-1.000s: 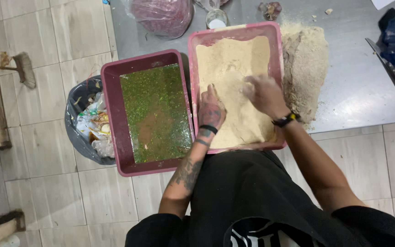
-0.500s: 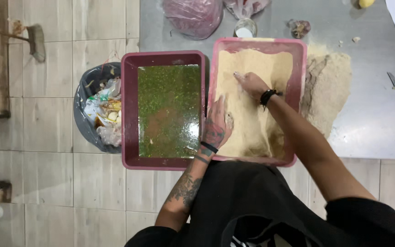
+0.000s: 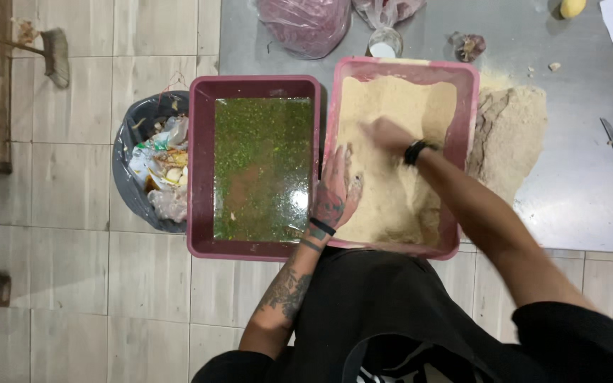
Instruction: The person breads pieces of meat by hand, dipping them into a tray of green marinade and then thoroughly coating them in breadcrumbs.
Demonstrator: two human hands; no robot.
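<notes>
Two pink rectangular tubs stand side by side at the edge of a steel table. The left tub (image 3: 201, 163) holds a green speckled liquid. The right tub (image 3: 467, 106) is filled with pale breadcrumbs (image 3: 399, 99). My left hand (image 3: 336, 190) lies flat on the crumbs at that tub's near left side, fingers apart and dusted. My right hand (image 3: 384, 134), blurred by motion and wearing a black wristband, sweeps across the crumbs near the tub's middle; whether it holds anything is unclear.
A loose heap of crumbs (image 3: 509, 135) lies on the steel table (image 3: 576, 213) right of the tubs. A pink bag (image 3: 306, 25) and a small jar (image 3: 384, 46) sit behind. A full bin (image 3: 152, 167) stands on the tiled floor to the left, a broom (image 3: 51, 53) beyond it.
My right hand has swept from the right side of the crumb tub toward its middle left. My left hand stayed on the crumbs. The camera shifted, moving the tubs rightward in view.
</notes>
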